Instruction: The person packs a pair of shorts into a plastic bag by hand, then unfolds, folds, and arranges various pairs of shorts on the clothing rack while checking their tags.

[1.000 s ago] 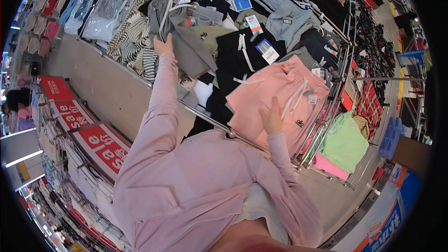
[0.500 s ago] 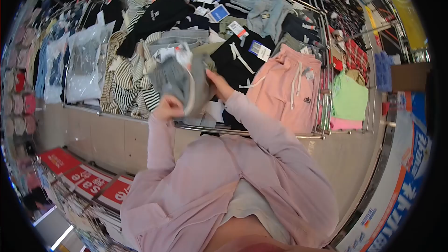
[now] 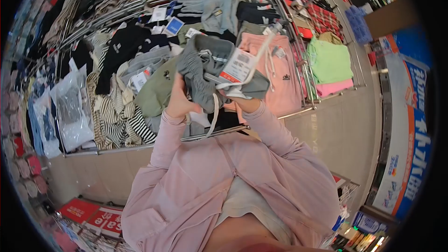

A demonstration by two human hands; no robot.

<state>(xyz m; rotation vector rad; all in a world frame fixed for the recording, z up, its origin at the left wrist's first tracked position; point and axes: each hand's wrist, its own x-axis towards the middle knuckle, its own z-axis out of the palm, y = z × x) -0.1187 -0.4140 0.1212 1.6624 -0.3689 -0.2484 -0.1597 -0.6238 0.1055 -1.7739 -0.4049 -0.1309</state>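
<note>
Grey-green drawstring pants (image 3: 201, 67), bundled up, are held above the pile between my two hands. My left hand (image 3: 179, 98) grips the gathered waistband from the left side. Beneath the bundle's right end, my right hand (image 3: 246, 104) supports it, its fingers mostly hidden by the cloth. A white and red price tag (image 3: 240, 65) lies on top of the pants, and a pale drawstring (image 3: 214, 116) dangles in front. Behind the bundle are pink drawstring pants (image 3: 285, 81). An olive garment (image 3: 156, 88) lies just left of my left hand.
A metal display rack (image 3: 298, 110) holds striped clothes (image 3: 116, 116), black garments (image 3: 123, 51) and plastic-wrapped clothes (image 3: 72, 109). Bright green clothing (image 3: 329, 60) is stacked on the right. Red sale signs (image 3: 81, 209) stand behind me at lower left.
The grey-green pants have moved to the right and turned, bringing the price tag face up. My right hand has shifted underneath them. The olive garment is now uncovered, and the view has swung right.
</note>
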